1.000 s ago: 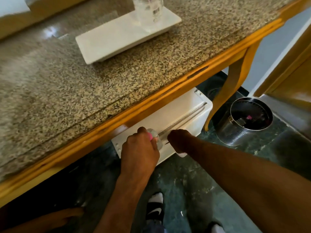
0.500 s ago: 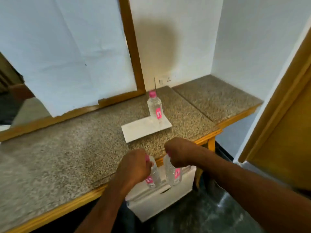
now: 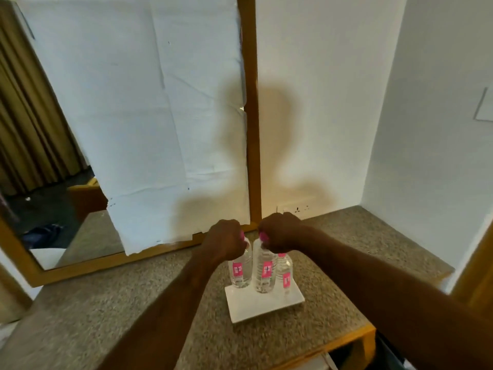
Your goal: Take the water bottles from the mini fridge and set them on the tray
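A white rectangular tray [image 3: 262, 305] lies on the granite counter. Three clear water bottles with pink caps and pink labels are over it. My left hand [image 3: 225, 243] is shut on the cap of the left bottle [image 3: 241, 271]. My right hand [image 3: 280, 232] is shut on the cap of the middle bottle [image 3: 264, 271]. Both held bottles are upright with their bases at the tray's far edge. The third bottle [image 3: 285, 273] stands free on the tray's right side. Only a white corner of the mini fridge [image 3: 317, 361] shows under the counter.
The speckled granite counter [image 3: 133, 303] has a wooden front edge [image 3: 346, 340]. A wood-framed mirror [image 3: 88, 260] partly covered with white paper leans behind it. White walls close the back and right. A wall socket [image 3: 301, 208] sits low behind my right hand.
My view rose from the fridge below the counter to the counter top. Both hands lifted a bottle each from in front of the fridge up and forward onto the tray, beside the standing bottle.
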